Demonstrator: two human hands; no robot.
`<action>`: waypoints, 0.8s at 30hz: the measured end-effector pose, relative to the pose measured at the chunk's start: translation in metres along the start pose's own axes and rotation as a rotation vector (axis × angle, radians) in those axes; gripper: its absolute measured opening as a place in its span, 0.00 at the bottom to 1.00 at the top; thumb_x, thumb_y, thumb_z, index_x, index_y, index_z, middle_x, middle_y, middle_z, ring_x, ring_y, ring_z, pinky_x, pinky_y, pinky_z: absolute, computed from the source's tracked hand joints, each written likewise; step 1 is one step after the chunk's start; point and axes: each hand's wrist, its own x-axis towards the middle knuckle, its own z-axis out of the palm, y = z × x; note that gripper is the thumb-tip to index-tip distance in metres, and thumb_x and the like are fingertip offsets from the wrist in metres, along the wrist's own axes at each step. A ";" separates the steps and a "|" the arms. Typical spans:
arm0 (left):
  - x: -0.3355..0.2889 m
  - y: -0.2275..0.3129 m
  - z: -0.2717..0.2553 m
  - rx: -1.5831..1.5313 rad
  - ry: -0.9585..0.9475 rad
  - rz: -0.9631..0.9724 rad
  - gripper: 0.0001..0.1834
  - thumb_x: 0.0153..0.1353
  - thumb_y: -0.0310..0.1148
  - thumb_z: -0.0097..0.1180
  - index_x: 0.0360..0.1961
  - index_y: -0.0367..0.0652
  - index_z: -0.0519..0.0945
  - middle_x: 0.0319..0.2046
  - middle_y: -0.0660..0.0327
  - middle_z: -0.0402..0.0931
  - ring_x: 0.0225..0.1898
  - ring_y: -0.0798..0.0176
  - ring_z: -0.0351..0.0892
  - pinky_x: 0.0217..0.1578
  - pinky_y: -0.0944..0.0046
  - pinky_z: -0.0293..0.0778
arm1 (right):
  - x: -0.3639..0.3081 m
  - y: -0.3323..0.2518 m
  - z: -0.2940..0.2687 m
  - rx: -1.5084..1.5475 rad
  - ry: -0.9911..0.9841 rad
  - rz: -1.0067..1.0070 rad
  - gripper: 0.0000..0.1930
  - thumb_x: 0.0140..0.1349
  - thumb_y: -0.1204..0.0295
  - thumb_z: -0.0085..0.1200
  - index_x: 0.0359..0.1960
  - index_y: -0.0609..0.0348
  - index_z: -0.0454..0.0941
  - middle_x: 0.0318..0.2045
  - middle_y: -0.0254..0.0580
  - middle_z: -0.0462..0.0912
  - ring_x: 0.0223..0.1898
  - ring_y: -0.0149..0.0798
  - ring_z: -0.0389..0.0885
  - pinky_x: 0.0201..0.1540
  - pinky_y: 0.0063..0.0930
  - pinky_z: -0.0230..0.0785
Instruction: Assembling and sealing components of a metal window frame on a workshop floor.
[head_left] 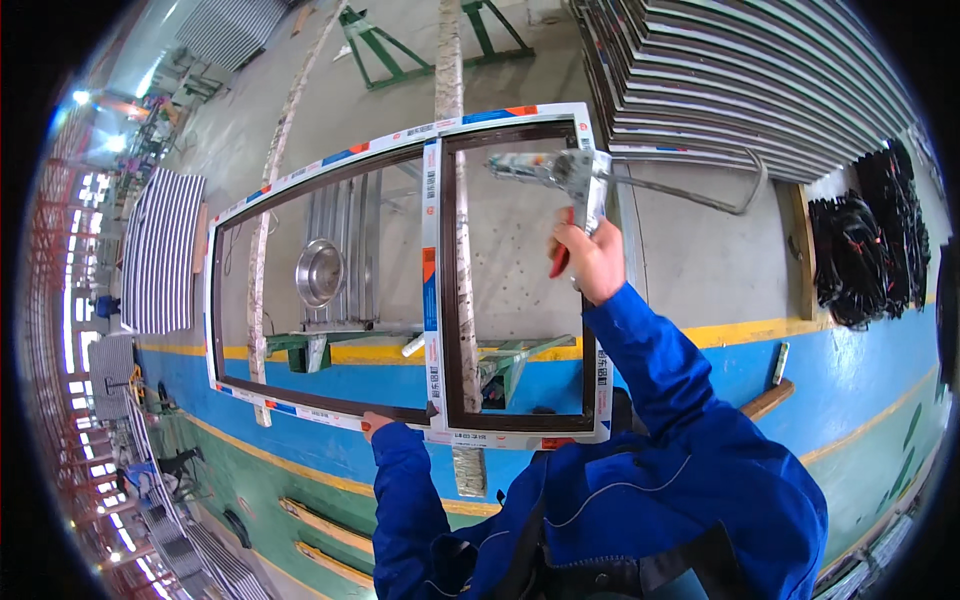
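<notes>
The right hand (594, 265) is wrapped round the red grip (561, 262) of a gun (565, 170), partly hiding it. The left hand (376, 424) touches the near edge of the frame (431, 280), which lies across rails (470, 473) — how closed, I can't tell. Beneath — a bowl (320, 273), its contents unclear.
</notes>
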 end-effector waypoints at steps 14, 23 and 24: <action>-0.068 0.049 0.000 -0.116 0.366 -0.096 0.25 0.57 0.52 0.55 0.34 0.35 0.76 0.34 0.43 0.80 0.37 0.38 0.79 0.38 0.46 0.76 | -0.155 -0.060 -0.048 -0.141 -0.132 -0.038 0.21 0.57 0.71 0.48 0.50 0.74 0.71 0.22 0.46 0.78 0.22 0.40 0.79 0.27 0.29 0.73; -0.105 0.078 -0.063 -0.145 -0.024 0.525 0.19 0.55 0.45 0.57 0.26 0.36 0.80 0.32 0.45 0.79 0.34 0.39 0.77 0.38 0.45 0.74 | -0.218 -0.075 -0.038 -0.238 -0.105 -0.168 0.24 0.56 0.72 0.49 0.54 0.75 0.69 0.22 0.47 0.78 0.21 0.39 0.77 0.26 0.31 0.72; -0.104 0.069 -0.061 -0.343 -0.283 0.496 0.17 0.56 0.42 0.56 0.24 0.37 0.80 0.32 0.47 0.79 0.34 0.38 0.77 0.36 0.45 0.74 | -0.225 -0.074 -0.028 -0.260 -0.141 -0.167 0.24 0.56 0.73 0.49 0.54 0.75 0.69 0.22 0.47 0.78 0.21 0.38 0.77 0.25 0.29 0.71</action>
